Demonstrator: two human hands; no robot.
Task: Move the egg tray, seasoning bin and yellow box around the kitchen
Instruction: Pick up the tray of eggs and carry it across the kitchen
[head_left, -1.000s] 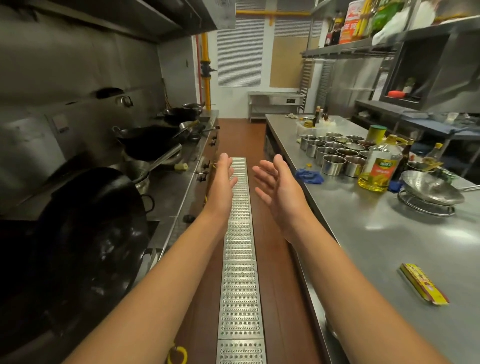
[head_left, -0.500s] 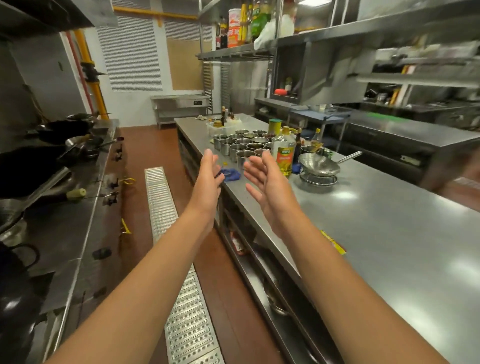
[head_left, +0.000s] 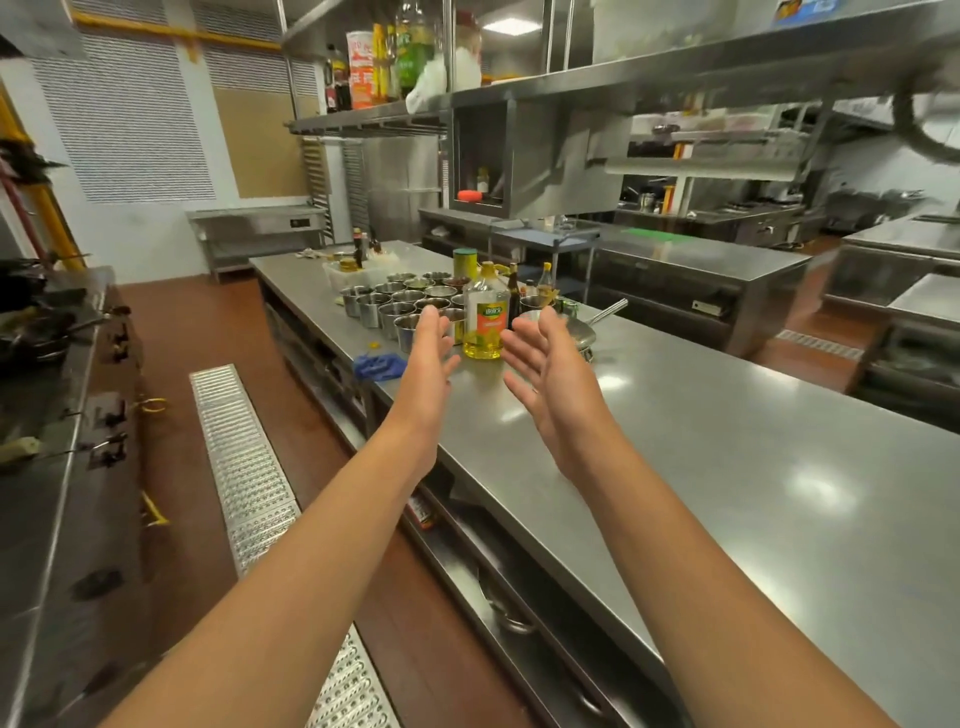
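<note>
Both hands are empty and held apart in the middle of the frame, palms turned toward each other, fingers spread and loose: my left hand (head_left: 428, 364) sits just left of centre, my right hand (head_left: 550, 374) just right of it, with bare forearms running down to the lower corners. Neither touches anything.

From there I go by size. A long steel tabletop (head_left: 727, 467) fills the right half and runs away toward the upper centre. Along the left edge of the frame stands the cooking range (head_left: 57, 467), and between it and the tabletop a perforated floor drain grate (head_left: 244, 478) runs down the red-brown floor. An overhead shelf (head_left: 374, 117) in the upper centre carries bottles and packets.

At the far part of the tabletop, just above my hands, sits the seasoning bin (head_left: 410, 306), a cluster of round metal cups packed close together. Right of it, showing in the gap between my 2 hands, stands an oil bottle (head_left: 485, 322) with yellow oil and an orange label. A metal wok ladle (head_left: 582, 332) lies partly behind my right hand. A blue cloth (head_left: 379, 366) lies at the tabletop's near edge, left of my left hand.

I cannot see the egg tray or the yellow box.
</note>
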